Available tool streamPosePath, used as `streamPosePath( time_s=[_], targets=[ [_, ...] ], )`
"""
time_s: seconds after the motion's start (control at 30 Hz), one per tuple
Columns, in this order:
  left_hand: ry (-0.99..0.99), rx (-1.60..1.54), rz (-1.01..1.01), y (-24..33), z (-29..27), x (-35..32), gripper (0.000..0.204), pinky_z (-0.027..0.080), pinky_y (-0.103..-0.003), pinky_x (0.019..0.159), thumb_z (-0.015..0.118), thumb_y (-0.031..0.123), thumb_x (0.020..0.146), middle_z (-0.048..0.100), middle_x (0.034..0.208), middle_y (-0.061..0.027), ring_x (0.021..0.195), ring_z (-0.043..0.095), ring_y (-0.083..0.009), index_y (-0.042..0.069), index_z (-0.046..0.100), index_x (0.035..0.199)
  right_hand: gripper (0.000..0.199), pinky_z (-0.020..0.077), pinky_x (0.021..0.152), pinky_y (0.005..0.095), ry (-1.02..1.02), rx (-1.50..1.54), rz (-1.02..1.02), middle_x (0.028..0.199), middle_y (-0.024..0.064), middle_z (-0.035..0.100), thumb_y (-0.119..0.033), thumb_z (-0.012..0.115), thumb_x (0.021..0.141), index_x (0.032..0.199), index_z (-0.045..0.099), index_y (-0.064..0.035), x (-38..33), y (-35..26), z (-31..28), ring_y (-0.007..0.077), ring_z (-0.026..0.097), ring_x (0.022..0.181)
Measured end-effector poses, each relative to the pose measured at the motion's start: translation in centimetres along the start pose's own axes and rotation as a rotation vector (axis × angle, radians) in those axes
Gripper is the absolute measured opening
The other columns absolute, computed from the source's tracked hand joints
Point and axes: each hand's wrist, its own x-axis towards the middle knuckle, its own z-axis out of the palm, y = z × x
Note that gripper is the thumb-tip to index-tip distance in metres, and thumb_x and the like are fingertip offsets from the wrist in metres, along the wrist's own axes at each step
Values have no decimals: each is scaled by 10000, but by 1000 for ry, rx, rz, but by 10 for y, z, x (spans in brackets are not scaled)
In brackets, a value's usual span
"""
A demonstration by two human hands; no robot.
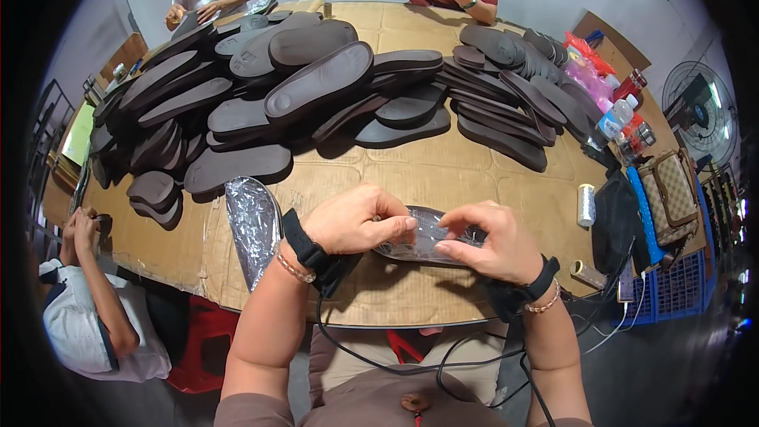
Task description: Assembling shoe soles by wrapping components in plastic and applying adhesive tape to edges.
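I see my left hand [352, 220] and right hand [492, 241] both pinched shut on a foil-wrapped shoe sole [423, 239], held between them just above the cardboard-covered table [443, 166]. Another silver-wrapped sole [253, 225] lies just left of my left wrist.

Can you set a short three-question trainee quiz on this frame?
1. True or false: both the left hand and the right hand grip the shoe sole in clear wrap.
2. What lies on the cardboard-covered table just left of the left hand?
A. a silver wrapped sole
B. a pair of scissors
C. a hammer
3. Fill in: the heap of dark soles lies on the ___ side of the table from the person.

Key: 1 true; 2 A; 3 far
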Motion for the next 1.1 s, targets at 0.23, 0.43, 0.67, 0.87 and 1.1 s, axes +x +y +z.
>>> streamPosePath(
  time_s=[0.23, 0.43, 0.67, 0.87, 1.1],
  targets=[
    [-3, -12, -26, 6, -1, 1, 276, 535, -329, 703, 634, 229, 991, 728, 785, -111, 735, 679, -195, 11, 774, 897, 225, 518, 633, 281, -226, 353, 185, 736, 60, 716, -223, 753, 920, 879, 743, -3, 19, 5, 4, 117, 655, 670],
    [-30, 16, -22, 3, 0, 2, 273, 536, -332, 698, 625, 221, 995, 723, 785, -117, 730, 680, -203, 10, 771, 902, 166, 498, 649, 252, -305, 639, 321, 760, 19, 701, -151, 727, 943, 906, 739, 11, 16, 27, 5, 70, 615, 705],
    [2, 48, 19, 9, 4, 2, 195, 534, -326, 689, 783, 204, 879, 712, 785, -105, 706, 668, -204, 11, 764, 900, 85, 514, 681, 264, -124, 495, 166, 826, 48, 718, -65, 723, 931, 911, 737, 16, 12, 25, 5, 101, 649, 749],
    [-25, 29, -33, 4, 5, 2, 179, 528, -318, 674, 807, 174, 857, 708, 775, -94, 695, 653, -183, 5, 761, 890, 53, 542, 700, 306, 84, 373, -248, 866, 110, 731, -12, 758, 869, 910, 730, 7, 15, 25, 13, 202, 695, 761],
    [28, 18, 32, -3, 7, 0, 205, 520, -327, 603, 766, 233, 870, 687, 675, -107, 607, 647, -187, 28, 767, 867, 66, 504, 666, 250, -1, 450, 111, 839, 46, 695, -55, 700, 951, 961, 721, 7, 7, 19, 19, 95, 630, 745]
  ],
)
